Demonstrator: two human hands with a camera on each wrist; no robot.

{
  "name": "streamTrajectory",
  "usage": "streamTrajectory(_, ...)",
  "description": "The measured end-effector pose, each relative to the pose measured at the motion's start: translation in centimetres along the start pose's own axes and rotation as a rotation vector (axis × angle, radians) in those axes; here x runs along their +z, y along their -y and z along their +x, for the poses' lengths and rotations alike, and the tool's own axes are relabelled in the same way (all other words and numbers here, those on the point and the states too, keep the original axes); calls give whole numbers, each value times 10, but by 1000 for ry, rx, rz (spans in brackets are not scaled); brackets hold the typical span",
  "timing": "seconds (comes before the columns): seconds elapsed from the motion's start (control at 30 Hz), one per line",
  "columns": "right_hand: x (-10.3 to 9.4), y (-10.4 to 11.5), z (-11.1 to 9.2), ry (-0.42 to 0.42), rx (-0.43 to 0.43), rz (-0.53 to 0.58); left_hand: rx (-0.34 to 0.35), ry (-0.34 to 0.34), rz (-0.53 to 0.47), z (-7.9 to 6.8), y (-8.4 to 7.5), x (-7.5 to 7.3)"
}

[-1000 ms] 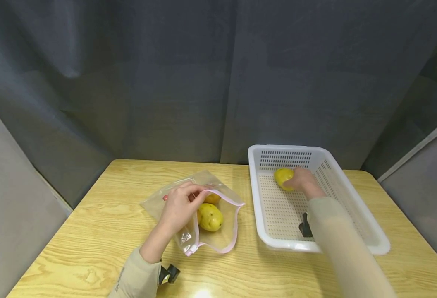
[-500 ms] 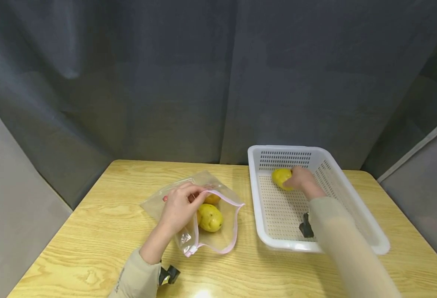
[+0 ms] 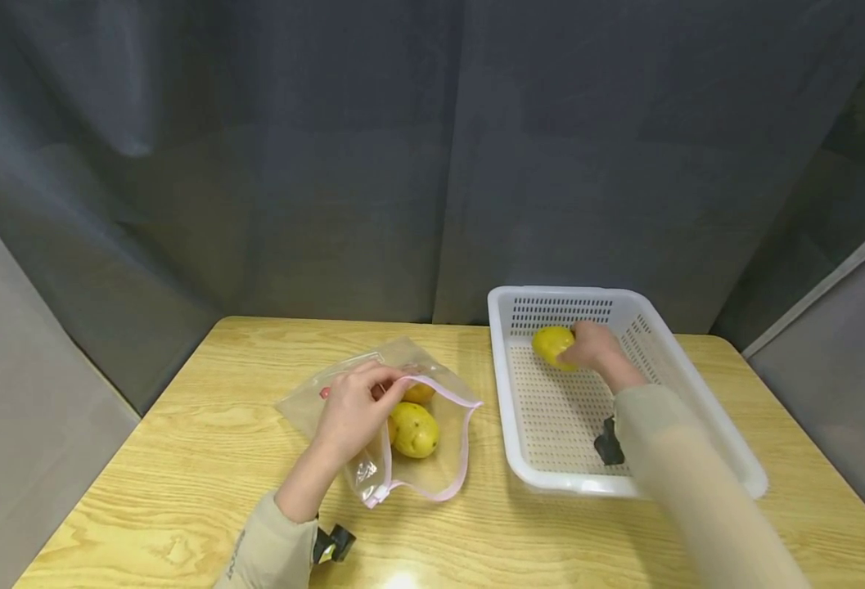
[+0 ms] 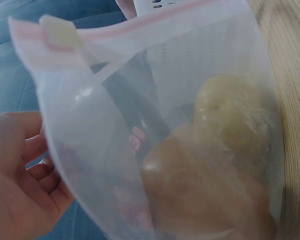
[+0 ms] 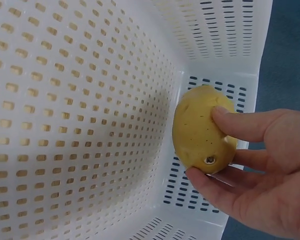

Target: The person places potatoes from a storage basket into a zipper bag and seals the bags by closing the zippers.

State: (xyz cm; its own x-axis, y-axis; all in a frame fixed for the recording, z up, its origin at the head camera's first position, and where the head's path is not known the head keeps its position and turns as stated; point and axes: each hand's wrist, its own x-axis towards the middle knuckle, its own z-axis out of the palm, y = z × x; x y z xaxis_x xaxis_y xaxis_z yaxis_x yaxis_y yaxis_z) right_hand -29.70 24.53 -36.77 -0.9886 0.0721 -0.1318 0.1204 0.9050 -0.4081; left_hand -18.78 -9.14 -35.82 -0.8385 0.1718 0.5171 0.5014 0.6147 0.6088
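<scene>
Right hand (image 5: 272,180) around mango (image 5: 197,132), long axis crosswise.

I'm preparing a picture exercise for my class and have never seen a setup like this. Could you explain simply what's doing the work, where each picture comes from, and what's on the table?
There is no machine: a person's bare left hand and right hand do the work. The widest picture comes from a camera worn on the head, looking forward and down. The two close-ups come from cameras on the wrists, one beside each hand.

On the wooden table are a clear zip bag with a pink edge and a white slotted basket. The left hand holds the bag's open edge; yellowish, potato-like items are inside. The right hand grips a yellow potato inside the basket.
</scene>
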Motion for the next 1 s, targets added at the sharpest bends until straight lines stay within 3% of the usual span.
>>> streamTrajectory(0.63,-9,-1,-5,30,-118,-34,33,-11,-16,0,2,0)
streamTrajectory(1.0,-11,4,-8,38,-160,-41,19,-11,-20,0,6,0)
